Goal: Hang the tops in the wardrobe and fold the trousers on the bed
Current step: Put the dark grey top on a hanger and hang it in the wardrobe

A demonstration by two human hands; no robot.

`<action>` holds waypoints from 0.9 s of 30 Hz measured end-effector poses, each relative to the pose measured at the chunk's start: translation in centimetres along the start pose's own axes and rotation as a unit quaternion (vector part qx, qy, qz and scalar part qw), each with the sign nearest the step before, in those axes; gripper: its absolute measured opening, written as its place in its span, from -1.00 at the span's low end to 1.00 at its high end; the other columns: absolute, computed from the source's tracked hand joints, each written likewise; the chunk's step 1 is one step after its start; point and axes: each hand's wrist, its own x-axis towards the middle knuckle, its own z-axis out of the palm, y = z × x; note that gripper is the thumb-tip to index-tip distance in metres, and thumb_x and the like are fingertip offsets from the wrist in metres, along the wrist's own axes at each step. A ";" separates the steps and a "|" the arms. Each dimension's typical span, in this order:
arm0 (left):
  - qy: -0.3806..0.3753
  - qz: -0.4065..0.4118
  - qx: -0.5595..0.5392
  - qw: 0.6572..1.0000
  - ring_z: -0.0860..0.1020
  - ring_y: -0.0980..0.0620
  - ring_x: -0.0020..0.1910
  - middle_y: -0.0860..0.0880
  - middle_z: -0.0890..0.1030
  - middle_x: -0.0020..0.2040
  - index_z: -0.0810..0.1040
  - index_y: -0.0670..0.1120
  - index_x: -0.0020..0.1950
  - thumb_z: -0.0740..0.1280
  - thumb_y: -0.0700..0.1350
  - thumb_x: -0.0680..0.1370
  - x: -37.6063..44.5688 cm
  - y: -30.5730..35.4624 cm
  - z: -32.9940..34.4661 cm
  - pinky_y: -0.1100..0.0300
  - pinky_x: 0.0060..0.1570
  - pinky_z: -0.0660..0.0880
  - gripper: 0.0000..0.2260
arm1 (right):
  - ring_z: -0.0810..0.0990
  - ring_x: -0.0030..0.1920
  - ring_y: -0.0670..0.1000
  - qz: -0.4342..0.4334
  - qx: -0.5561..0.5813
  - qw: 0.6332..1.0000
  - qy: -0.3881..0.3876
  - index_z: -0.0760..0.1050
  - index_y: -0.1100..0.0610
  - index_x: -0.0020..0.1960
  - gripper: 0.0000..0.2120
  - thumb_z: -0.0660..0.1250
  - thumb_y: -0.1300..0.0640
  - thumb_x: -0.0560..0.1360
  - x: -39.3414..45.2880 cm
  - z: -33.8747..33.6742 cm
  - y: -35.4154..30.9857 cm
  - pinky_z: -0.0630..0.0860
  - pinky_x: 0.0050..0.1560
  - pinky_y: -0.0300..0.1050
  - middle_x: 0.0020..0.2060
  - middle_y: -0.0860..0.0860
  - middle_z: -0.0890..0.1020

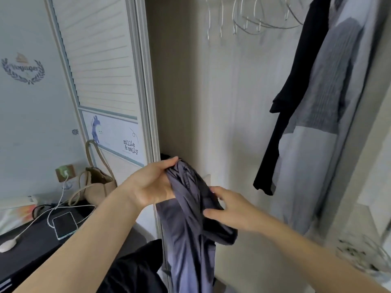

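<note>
One crumpled slate-blue garment (188, 225) (perhaps a top), drooping from both hands.

garment (190, 218): smooth cloth, slight sheen. hangers (249, 20): thin bare metal wire. wardrobe door (101, 60): matt, ribbed.

Wardrobe opening (222, 102): middle and left stand free from the rail down to hand height. Empty wire hangers (254, 20): clustered along the top, apart from the hanging clothes. Black garment (292, 92) and grey shirt (330, 98): fill the right side, hanging side by side. Sliding door (110, 81): closes off the left edge. Beige bag (95, 185): stands low, left of the door frame.
</note>
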 end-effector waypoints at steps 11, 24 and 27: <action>-0.017 0.069 0.312 0.947 0.69 -0.09 -0.07 -0.18 0.70 -0.05 0.62 -0.22 0.01 0.38 -0.25 0.55 7.3 7.2 -2.6 0.15 -0.18 0.61 -0.92 | 0.55 -0.11 0.12 0.074 -0.135 0.941 0.302 0.48 0.11 -0.07 -0.88 0.18 0.16 0.58 7.9 -7.7 1.0 0.49 -0.14 -0.01 -0.17 0.04 0.59; 0.126 0.451 0.330 0.820 0.57 0.15 -0.27 0.05 0.63 -0.28 0.58 -0.03 -0.20 0.48 -0.09 0.48 16.1 13.4 -0.7 0.30 -0.22 0.45 -0.89 | 0.53 -0.01 -0.09 0.009 -0.184 0.905 0.383 0.44 0.07 0.25 -0.72 0.23 0.08 0.56 12.1 -15.2 -5.5 0.46 0.04 -0.21 -0.02 -0.11 0.55; 0.114 0.473 0.300 0.820 0.59 0.21 -0.23 0.09 0.64 -0.23 0.54 0.02 -0.12 0.50 -0.11 0.45 17.0 14.8 0.5 0.31 -0.18 0.48 -0.85 | 0.54 -0.03 -0.04 -0.031 -0.227 0.846 0.481 0.47 0.06 0.20 -0.76 0.20 0.14 0.55 11.7 -19.0 -8.8 0.51 0.03 -0.06 -0.02 -0.08 0.56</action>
